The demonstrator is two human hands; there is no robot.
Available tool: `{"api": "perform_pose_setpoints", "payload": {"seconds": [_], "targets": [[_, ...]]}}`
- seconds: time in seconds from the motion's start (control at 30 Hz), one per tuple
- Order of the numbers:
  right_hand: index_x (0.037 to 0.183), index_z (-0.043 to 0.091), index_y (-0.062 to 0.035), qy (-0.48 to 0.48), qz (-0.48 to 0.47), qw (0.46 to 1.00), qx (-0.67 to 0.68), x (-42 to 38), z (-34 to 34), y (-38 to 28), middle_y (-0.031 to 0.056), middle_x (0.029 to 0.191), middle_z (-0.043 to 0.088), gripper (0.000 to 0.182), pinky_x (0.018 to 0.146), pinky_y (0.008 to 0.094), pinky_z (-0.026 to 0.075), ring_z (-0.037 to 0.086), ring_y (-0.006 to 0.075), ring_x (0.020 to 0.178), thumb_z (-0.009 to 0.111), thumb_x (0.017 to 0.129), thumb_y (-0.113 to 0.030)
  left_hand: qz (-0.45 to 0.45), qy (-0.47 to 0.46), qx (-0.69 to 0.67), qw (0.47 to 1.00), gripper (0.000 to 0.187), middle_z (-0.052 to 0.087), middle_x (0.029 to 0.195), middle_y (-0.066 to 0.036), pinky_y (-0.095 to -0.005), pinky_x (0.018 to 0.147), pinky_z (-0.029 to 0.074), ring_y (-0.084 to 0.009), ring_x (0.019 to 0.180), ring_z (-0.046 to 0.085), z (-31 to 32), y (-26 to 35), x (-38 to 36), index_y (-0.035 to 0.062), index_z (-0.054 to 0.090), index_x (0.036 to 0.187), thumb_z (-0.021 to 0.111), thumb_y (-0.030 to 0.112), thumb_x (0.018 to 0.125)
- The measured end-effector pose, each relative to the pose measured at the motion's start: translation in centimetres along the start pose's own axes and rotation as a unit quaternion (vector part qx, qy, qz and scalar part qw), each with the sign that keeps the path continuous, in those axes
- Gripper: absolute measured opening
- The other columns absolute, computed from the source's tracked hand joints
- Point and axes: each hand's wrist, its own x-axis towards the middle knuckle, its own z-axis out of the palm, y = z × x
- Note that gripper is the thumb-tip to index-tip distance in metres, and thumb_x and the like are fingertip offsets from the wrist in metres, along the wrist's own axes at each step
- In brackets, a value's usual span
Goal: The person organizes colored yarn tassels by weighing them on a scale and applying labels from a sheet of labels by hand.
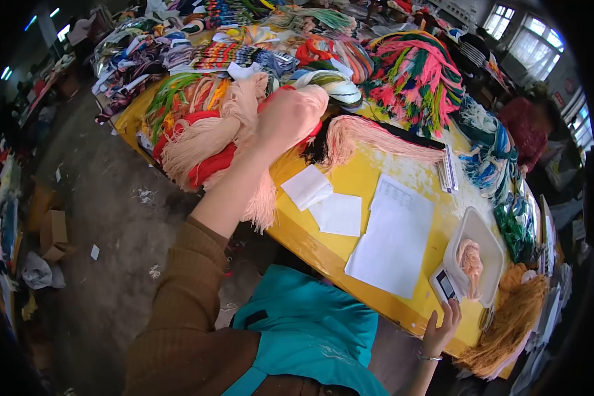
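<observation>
My left hand [287,122] is closed at the near edge of the yarn pile, its fingers curled round peach yarn [201,145] and partly hidden. Red yarn [214,165] lies among the peach strands, which hang over the table's edge. At the lower right my right hand [442,323] has its fingers apart and holds nothing. Its fingertips are by the display of a small white scale [445,284]. A white plastic tray [495,267] on the scale contains a small peach skein [469,261].
Papers [393,234] lie on the yellow table [323,254]. Pink and green yarn [419,79] and striped skeins [231,56] are heaped behind. Brown yarn [511,323] hangs off the right corner. Another person in dark red [525,129] is at the far right.
</observation>
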Motion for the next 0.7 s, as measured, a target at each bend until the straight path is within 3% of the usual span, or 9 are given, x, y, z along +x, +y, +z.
{"api": "perform_pose_setpoints", "payload": {"seconds": [0.13,0.17,0.23,0.3,0.43,0.5,0.53,0.6,0.7], "targets": [[0.11,0.059,0.0004,0.003,0.027,1.0,0.013,-1.3,-1.0,1.1,0.0195,0.12,0.055,0.03,0.099,0.0465,0.04,0.05,0.0387,0.117,0.061,0.08,-0.002,-0.259,0.178,-0.013,0.949,0.05,0.062,0.117,-0.017,-0.045,0.089,0.049,-0.0331,0.109,0.06,3.0,-10.6,3.5,0.0076,0.062,0.116,0.069,0.041,0.079],[0.109,0.059,0.0007,0.002,0.042,0.999,0.019,-1.4,-1.1,1.3,0.0194,0.12,0.056,0.03,0.099,0.046,0.04,0.05,0.0383,0.116,0.061,0.08,-0.001,-0.256,0.179,-0.014,0.95,0.05,0.062,0.117,-0.017,-0.045,0.089,0.049,-0.0331,0.109,0.06,3.1,-11.8,3.7,0.0076,0.062,0.116,0.069,0.041,0.079],[0.109,0.059,0.001,0.004,0.045,0.999,0.022,-1.6,-1.1,1.4,0.0192,0.119,0.056,0.029,0.098,0.0458,0.04,0.051,0.0382,0.115,0.061,0.08,-0.001,-0.348,-0.016,-0.066,0.935,0.069,0.058,0.128,-0.018,-0.0455,0.094,0.047,-0.0343,0.117,0.056,3.2,-13.2,4.1,0.0084,0.058,0.123,0.074,0.05,0.07],[0.108,0.059,0.0013,0.003,0.047,0.999,0.022,-1.8,-1.1,1.2,0.0191,0.118,0.057,0.029,0.098,0.0455,0.041,0.051,0.0381,0.115,0.061,0.08,-0.001,-0.332,-0.008,-0.026,0.943,0.076,0.055,0.132,-0.02,-0.0464,0.098,0.045,-0.0345,0.12,0.055,3.7,-13.6,3.3,0.0072,0.052,0.131,0.074,0.047,0.069],[0.107,0.06,0.0011,0.008,0.038,0.999,0.012,-2.6,-1.2,1.0,0.0183,0.116,0.059,0.024,0.097,0.0432,0.043,0.054,0.0366,0.111,0.06,0.083,-0.003,-0.308,-0.017,-0.095,0.946,0.05,0.061,0.12,-0.024,-0.0436,0.088,0.051,-0.0373,0.105,0.063,5.6,-18.1,3.1,0.0045,0.06,0.12,0.065,0.026,0.075],[0.106,0.06,0.0012,0.009,0.041,0.999,0.012,-3.0,-1.1,1.2,0.0182,0.115,0.059,0.024,0.097,0.0431,0.043,0.054,0.0364,0.111,0.061,0.082,-0.003,-0.34,0.152,-0.3,0.878,0.04,0.065,0.111,-0.021,-0.0401,0.08,0.052,-0.0358,0.096,0.066,6.3,-20.2,2.8,0.0019,0.063,0.112,0.061,0.016,0.075],[0.105,0.06,0.0017,0.008,0.048,0.999,0.017,-3.3,-1.1,1.5,0.0187,0.115,0.059,0.023,0.096,0.044,0.043,0.054,0.0371,0.11,0.061,0.082,-0.003,-0.339,0.153,-0.299,0.879,0.04,0.065,0.111,-0.021,-0.0401,0.08,0.052,-0.0358,0.096,0.066,6.4,-20.5,2.6,0.0019,0.063,0.112,0.061,0.016,0.075],[0.104,0.06,0.0022,0.004,0.055,0.998,0.024,-3.9,-1.0,1.9,0.0192,0.114,0.059,0.023,0.095,0.0449,0.044,0.054,0.0378,0.11,0.061,0.081,-0.003,-0.27,0.321,-0.608,0.674,0.033,0.066,0.103,-0.015,-0.0383,0.076,0.052,-0.0312,0.09,0.065,5.4,-19.7,0.7,-0.001,0.063,0.105,0.056,0.008,0.074],[0.104,0.06,0.0022,0.001,0.053,0.998,0.034,-4.4,-0.5,2.3,0.019,0.114,0.059,0.023,0.095,0.0447,0.044,0.054,0.0375,0.11,0.061,0.082,-0.004,-0.251,0.295,-0.732,0.56,0.033,0.062,0.106,-0.012,-0.0398,0.086,0.051,-0.0273,0.098,0.062,0.9,-17.8,-2.8,-0.0014,0.059,0.108,0.053,0.006,0.076]]}}
